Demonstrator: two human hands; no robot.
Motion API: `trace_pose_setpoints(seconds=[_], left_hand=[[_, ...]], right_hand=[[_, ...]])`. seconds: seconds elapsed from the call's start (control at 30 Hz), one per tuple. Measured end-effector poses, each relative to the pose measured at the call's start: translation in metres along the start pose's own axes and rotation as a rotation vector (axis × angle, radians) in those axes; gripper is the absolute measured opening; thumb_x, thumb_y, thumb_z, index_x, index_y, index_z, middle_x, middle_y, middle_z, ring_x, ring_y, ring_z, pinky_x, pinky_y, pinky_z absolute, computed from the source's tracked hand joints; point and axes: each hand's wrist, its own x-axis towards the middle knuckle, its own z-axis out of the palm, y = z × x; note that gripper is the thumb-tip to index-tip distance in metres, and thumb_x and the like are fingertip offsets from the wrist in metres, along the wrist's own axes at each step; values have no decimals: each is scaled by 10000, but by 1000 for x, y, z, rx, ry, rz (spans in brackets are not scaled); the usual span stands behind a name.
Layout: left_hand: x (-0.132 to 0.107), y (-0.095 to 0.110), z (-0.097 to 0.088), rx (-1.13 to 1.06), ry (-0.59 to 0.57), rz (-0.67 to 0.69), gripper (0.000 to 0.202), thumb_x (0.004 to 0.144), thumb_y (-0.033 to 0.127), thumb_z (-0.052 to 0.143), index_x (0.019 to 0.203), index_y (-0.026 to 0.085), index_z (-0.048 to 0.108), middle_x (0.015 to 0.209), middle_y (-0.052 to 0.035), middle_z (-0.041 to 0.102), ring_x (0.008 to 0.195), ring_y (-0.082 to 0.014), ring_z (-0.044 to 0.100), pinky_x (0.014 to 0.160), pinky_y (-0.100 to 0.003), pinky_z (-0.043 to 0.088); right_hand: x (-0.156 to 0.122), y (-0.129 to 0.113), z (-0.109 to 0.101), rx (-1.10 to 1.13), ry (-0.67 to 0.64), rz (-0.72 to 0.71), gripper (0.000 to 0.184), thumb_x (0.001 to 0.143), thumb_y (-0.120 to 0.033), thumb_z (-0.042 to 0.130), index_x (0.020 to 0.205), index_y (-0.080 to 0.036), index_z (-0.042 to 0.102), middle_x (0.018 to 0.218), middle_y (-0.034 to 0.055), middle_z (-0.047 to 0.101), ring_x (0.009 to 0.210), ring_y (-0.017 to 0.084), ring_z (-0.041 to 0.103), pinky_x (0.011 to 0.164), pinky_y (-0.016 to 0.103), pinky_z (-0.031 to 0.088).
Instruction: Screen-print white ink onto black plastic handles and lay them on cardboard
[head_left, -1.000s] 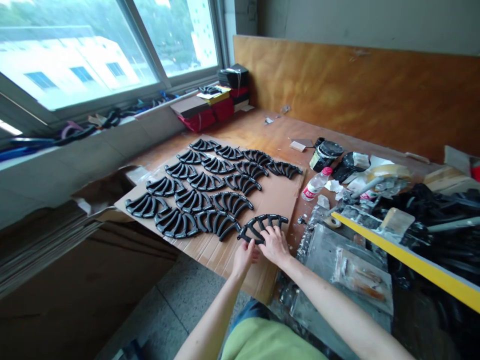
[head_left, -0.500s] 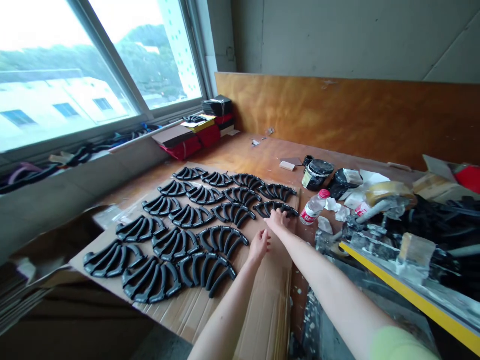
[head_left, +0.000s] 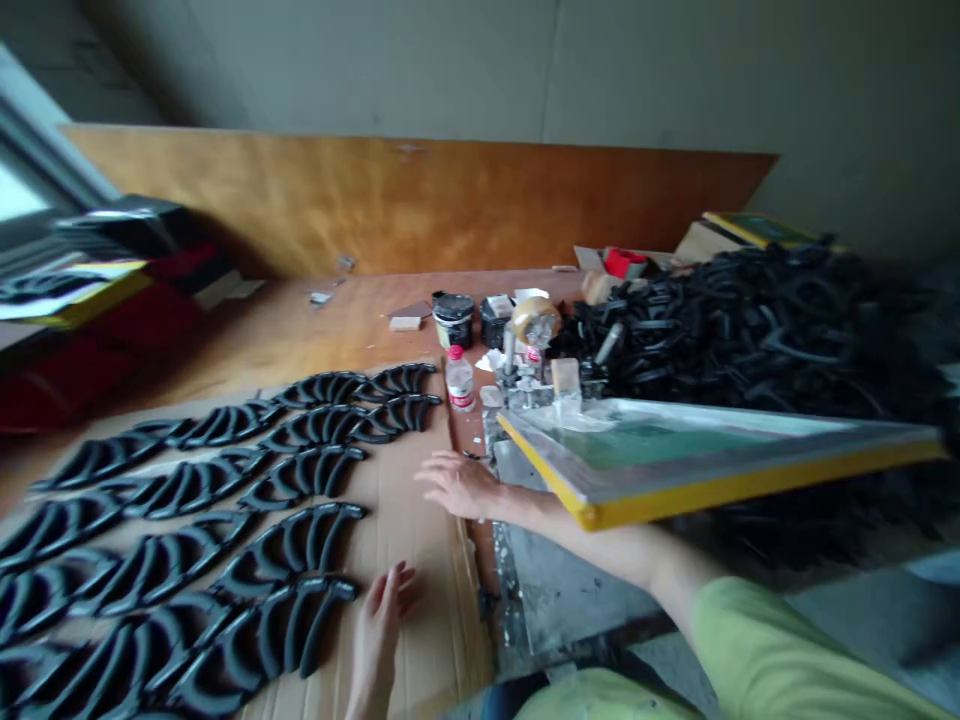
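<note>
My right hand (head_left: 459, 486) hovers over the right edge of the cardboard sheet (head_left: 405, 500), fingers stretched out, holding nothing. Its forearm passes beneath a yellow-edged screen-printing frame (head_left: 645, 510) with a green mesh. Lower on the cardboard, my left hand (head_left: 384, 612) has its fingers apart and is also free of any object; motion softens its outline. Beside it lie curved black handle-like pieces (head_left: 292, 630), set out in fan-shaped rows. The nearest row ends just left of the left hand, and neither hand touches a piece.
A water bottle with a red cap (head_left: 460, 380) stands past the cardboard corner. Behind it are a black-smeared tub (head_left: 453, 320) and a tape roll (head_left: 535, 320). A large heap of black pieces (head_left: 750, 330) fills the right. Dark stacks (head_left: 127, 228) stand at the far left.
The view has swung right, bringing in the screen frame and the heap. My right hand has left the black piece at the end of a row and moved toward the cardboard's right edge.
</note>
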Motion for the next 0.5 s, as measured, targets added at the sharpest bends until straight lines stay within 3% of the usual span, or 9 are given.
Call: trace_pose_setpoints(seconds=[0.07, 0.13, 0.23, 0.3, 0.37, 0.5], left_hand=[[-10, -4, -6, 13, 3, -3, 587, 585, 576, 692, 984, 149, 649, 981, -139, 712, 875, -291, 682, 701, -382, 559], [-20, -5, -7, 24, 12, 11, 549, 593, 545, 706, 976, 156, 645, 967, -126, 713, 878, -294, 683, 702, -388, 562], [-35, -3, 6, 14, 15, 56, 488, 620, 506, 716, 968, 173, 641, 960, -98, 706, 876, -271, 680, 708, -374, 562], [-44, 0, 24, 8, 14, 74, 467, 625, 505, 719, 953, 181, 644, 944, -76, 702, 857, -243, 676, 698, -349, 557], [-53, 4, 48, 3, 8, 91, 477, 618, 520, 719, 947, 183, 647, 916, -64, 701, 825, -224, 674, 674, -328, 551], [-73, 12, 97, 36, -63, 172, 542, 581, 566, 723, 932, 158, 663, 906, -84, 709, 799, -217, 673, 641, -301, 536]], right_hand=[[-63, 4, -31, -26, 32, 24, 245, 896, -262, 527, 1103, -201, 645, 1131, 56, 649, 1114, 181, 531, 1000, 334, 385], [-129, 20, -68, -89, 46, 141, 224, 899, -212, 491, 1032, -201, 671, 1048, 53, 675, 1050, 187, 566, 959, 329, 413], [-225, 58, -129, -311, -18, 502, 266, 873, -128, 459, 1011, -189, 678, 1018, 81, 680, 993, 183, 592, 888, 290, 446], [-278, 86, -164, -506, -117, 809, 305, 858, -84, 441, 1047, -168, 665, 1045, 119, 668, 985, 190, 597, 849, 288, 463], [-321, 109, -189, -635, -184, 1027, 337, 847, -42, 402, 1063, -110, 652, 1048, 178, 653, 987, 229, 597, 796, 321, 485], [-371, 138, -206, -700, -186, 1155, 355, 813, 16, 350, 1025, 8, 634, 1035, 281, 614, 995, 304, 580, 714, 378, 501]])
